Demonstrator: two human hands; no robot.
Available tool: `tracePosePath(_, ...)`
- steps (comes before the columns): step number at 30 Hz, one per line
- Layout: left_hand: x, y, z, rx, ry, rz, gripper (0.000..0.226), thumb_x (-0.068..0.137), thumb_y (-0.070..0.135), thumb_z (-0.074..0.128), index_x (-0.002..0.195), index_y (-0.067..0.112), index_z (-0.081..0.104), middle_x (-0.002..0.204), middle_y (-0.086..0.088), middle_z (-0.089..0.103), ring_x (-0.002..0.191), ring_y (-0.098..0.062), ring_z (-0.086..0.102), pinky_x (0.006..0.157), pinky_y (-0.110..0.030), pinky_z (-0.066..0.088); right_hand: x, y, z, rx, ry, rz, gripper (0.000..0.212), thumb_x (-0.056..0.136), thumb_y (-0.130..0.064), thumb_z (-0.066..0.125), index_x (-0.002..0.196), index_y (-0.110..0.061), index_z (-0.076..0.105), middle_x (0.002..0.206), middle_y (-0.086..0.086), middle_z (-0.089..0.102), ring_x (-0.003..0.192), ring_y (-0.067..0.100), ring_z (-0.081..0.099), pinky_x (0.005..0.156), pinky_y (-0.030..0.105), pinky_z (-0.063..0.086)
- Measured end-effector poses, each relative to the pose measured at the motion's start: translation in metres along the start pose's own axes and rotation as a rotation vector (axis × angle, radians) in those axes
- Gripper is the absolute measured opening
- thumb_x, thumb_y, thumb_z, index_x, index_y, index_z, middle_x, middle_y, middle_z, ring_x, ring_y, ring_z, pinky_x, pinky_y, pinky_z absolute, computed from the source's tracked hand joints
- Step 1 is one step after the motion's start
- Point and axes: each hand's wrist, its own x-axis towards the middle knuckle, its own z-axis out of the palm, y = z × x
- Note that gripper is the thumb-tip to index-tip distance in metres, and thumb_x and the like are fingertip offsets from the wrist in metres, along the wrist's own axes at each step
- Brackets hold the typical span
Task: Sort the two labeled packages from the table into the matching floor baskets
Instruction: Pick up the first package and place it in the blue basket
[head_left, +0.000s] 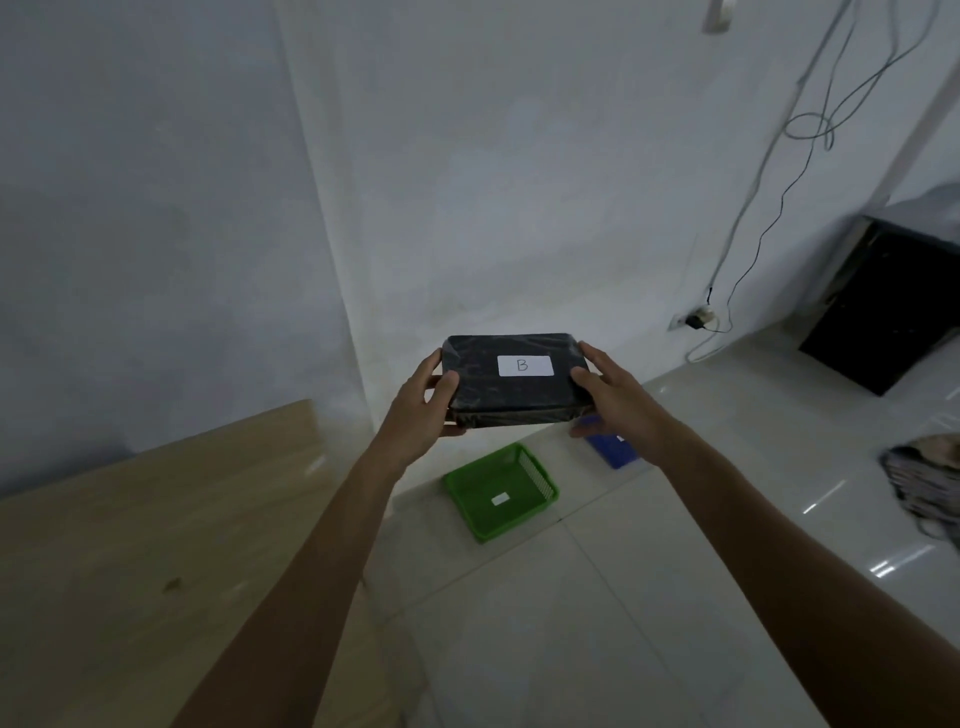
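A flat package (514, 397) wrapped in black plastic, with a white label marked "B", is held out in front of me at about chest height. My left hand (423, 405) grips its left edge and my right hand (615, 397) grips its right edge. Below it on the floor stands a green basket (540, 483) with a small white label inside. A blue basket (610, 452) sits to the right of the green one, mostly hidden behind my right hand and the package. No second package is in view.
A light wooden table (156, 545) fills the lower left. White floor tiles (597, 597) spread right. A black cabinet (893, 306) stands at the far right wall, cables hang to a wall socket (696, 319), and a striped cloth bundle (924, 478) lies at the right edge.
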Motion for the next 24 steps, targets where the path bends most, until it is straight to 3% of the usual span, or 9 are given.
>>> tracePosePath(7, 0.109, 0.021, 0.095, 0.047, -0.009, -0.012, 0.047, 0.099, 0.035, 0.043, 0.145, 0.034, 0.033, 0.128, -0.010, 0.053, 0.096, -0.026, 0.069, 0.065, -0.024, 0.060, 0.088, 0.003, -0.113, -0.001, -0.025, 0.001, 0.052, 0.099, -0.031, 0.047, 0.148, -0.035, 0.029, 0.117, 0.002, 0.062, 0.105, 0.028, 0.065, 0.070, 0.041, 0.062)
tracePosePath(13, 0.188, 0.026, 0.177, 0.093, 0.027, -0.007, 0.048, 0.098, 0.036, 0.045, 0.145, 0.035, 0.033, 0.126, -0.003, 0.054, 0.090, -0.012, 0.068, 0.061, -0.020, 0.059, 0.165, 0.018, -0.205, -0.016, -0.065, -0.012, 0.052, 0.100, -0.029, 0.045, 0.149, -0.033, 0.027, 0.118, 0.004, 0.061, 0.107, 0.027, 0.064, 0.078, 0.046, 0.060)
tracePosePath(24, 0.304, 0.037, 0.357, 0.037, 0.189, -0.092, 0.052, 0.098, 0.034, 0.044, 0.148, 0.032, 0.028, 0.133, -0.008, 0.052, 0.097, -0.017, 0.066, 0.063, -0.021, 0.060, 0.307, 0.041, -0.387, -0.104, -0.233, 0.002, 0.053, 0.100, -0.026, 0.046, 0.149, -0.035, 0.027, 0.119, 0.006, 0.063, 0.102, 0.022, 0.065, 0.078, 0.045, 0.061)
